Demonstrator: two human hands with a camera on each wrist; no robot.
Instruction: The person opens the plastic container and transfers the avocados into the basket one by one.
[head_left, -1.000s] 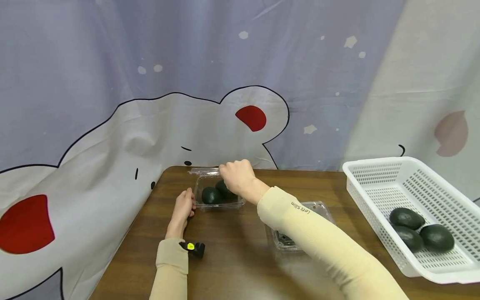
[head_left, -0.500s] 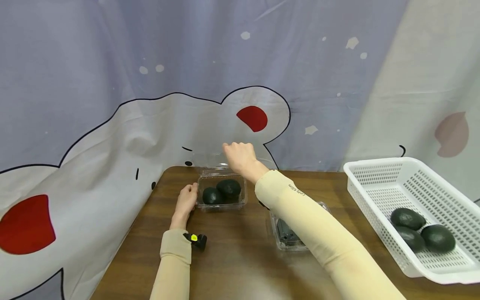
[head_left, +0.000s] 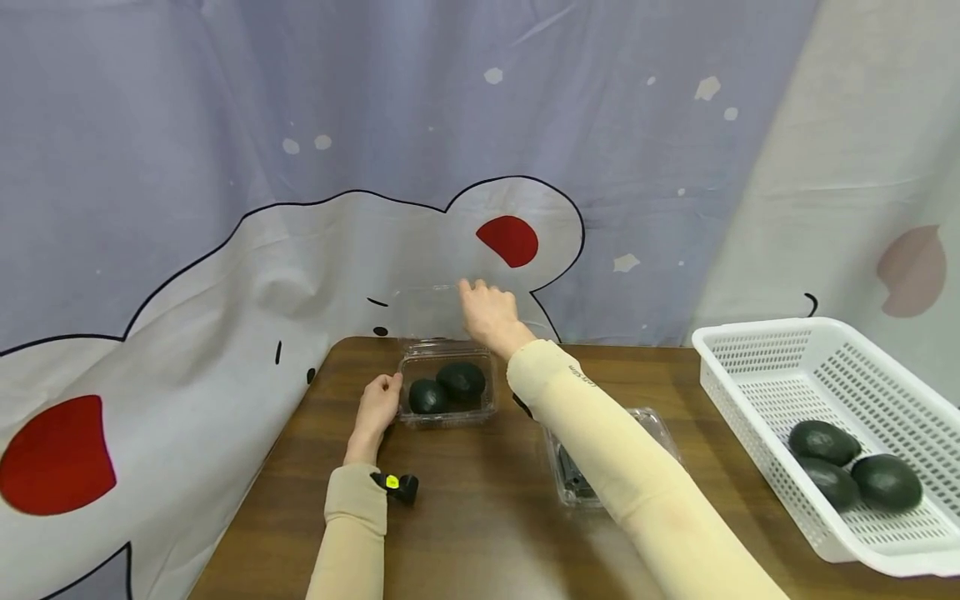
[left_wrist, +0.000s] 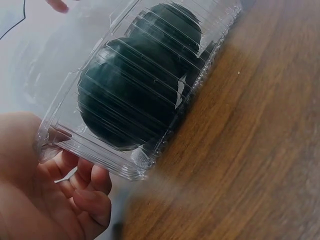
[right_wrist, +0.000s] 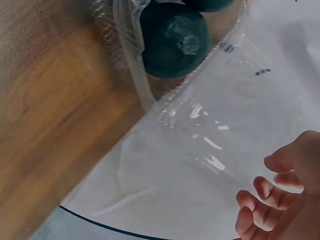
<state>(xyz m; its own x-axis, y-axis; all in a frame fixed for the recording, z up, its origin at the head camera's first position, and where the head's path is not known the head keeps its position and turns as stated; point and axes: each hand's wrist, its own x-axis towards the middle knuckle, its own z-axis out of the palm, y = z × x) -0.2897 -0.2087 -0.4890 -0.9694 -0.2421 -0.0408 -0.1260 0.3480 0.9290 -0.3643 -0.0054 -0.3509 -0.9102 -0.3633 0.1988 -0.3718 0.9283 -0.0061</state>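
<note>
Woodgrain tabletop (head_left: 472,525) bears a ribbed clear box (left_wrist: 100,157), left grip (head_left: 378,404) pinching it, right grip (head_left: 490,313) impossible to judge.

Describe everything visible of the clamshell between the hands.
The open clamshell looks like clear, glossy plastic, with a ribbed tray and a raised lid behind. It sits near the far edge of the wooden table. Two avocado-like fruits lie inside. The left hand grips its left end; the right hand holds the lid.

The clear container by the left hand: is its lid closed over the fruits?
No, the lid stands raised at the far edge of the clear container, leaving the fruits uncovered.
</note>
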